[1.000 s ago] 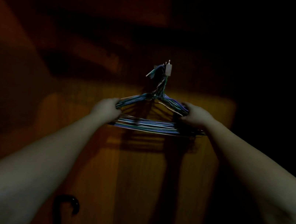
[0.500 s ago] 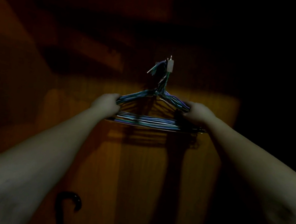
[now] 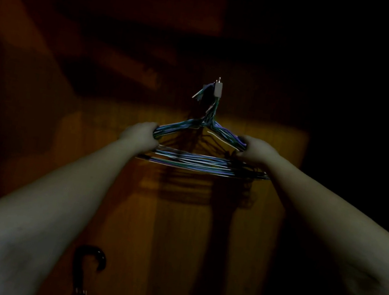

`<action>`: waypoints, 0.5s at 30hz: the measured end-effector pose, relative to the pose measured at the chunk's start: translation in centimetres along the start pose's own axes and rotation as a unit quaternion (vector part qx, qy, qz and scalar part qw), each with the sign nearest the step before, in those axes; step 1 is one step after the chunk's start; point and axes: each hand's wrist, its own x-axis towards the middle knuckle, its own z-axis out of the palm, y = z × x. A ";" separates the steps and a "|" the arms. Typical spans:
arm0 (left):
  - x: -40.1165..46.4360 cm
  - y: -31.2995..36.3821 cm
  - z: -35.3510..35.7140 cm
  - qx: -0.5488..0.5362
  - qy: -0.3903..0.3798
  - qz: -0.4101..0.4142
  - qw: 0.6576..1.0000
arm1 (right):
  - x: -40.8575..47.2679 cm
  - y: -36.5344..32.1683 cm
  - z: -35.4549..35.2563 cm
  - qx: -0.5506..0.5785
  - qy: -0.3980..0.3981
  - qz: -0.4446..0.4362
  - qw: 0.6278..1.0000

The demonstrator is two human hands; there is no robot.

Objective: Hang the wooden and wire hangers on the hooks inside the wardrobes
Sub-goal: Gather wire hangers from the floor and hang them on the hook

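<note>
In a dim wardrobe, a bunch of wire hangers (image 3: 196, 159) sits at centre, its necks rising toward 12 o'clock to a small pale hook (image 3: 218, 90) on the wooden back panel (image 3: 174, 233). The left hand (image 3: 140, 133) curls round the bunch's 9 o'clock shoulder; the right hand (image 3: 251, 148) grips the 3 o'clock shoulder. At 7 o'clock stands a dark umbrella handle (image 3: 91, 258).
</note>
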 end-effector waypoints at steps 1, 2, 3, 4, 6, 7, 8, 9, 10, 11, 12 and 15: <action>-0.2 0.1 -0.2 -0.002 -0.002 -0.001 1.000 | -0.2 0.0 -0.1 -0.002 -0.002 -0.001 1.000; -0.5 0.2 -0.3 -0.003 -0.003 -0.001 1.000 | -0.5 -0.1 -0.3 -0.001 -0.003 0.000 1.000; -0.7 0.4 -0.6 -0.002 -0.004 -0.002 1.000 | -0.8 -0.1 -0.4 0.000 -0.003 0.001 1.000; -1.0 0.5 -0.8 0.000 -0.005 -0.004 1.000 | -1.1 -0.1 -0.6 0.003 -0.005 0.001 1.000; -1.6 0.9 -1.2 0.003 -0.002 -0.011 1.000 | -1.6 -0.1 -1.1 0.007 -0.014 -0.004 1.000; -1.9 1.1 -1.5 0.004 0.000 -0.015 1.000 | -1.9 -0.1 -1.4 0.009 -0.018 -0.006 1.000; -2.2 1.3 -1.8 0.003 0.001 -0.018 1.000 | -2.3 -0.1 -1.7 0.011 -0.020 -0.007 1.000; -2.6 1.5 -2.0 0.001 0.001 -0.017 1.000 | -2.7 -0.1 -2.0 0.012 -0.020 -0.008 1.000; -3.1 1.6 -2.4 -0.002 0.003 -0.015 1.000 | -3.2 -0.1 -2.3 0.013 -0.017 -0.010 1.000; -3.6 1.6 -2.7 -0.006 0.008 -0.013 1.000 | -3.7 -0.1 -2.5 0.014 -0.013 -0.011 1.000; -4.2 1.6 -3.1 -0.011 0.014 -0.015 1.000 | -4.3 -0.1 -2.8 0.013 -0.007 -0.011 1.000; -6.3 1.5 -4.3 -0.011 0.030 -0.007 0.999 | -6.5 -0.1 -3.6 -0.003 0.015 0.000 1.000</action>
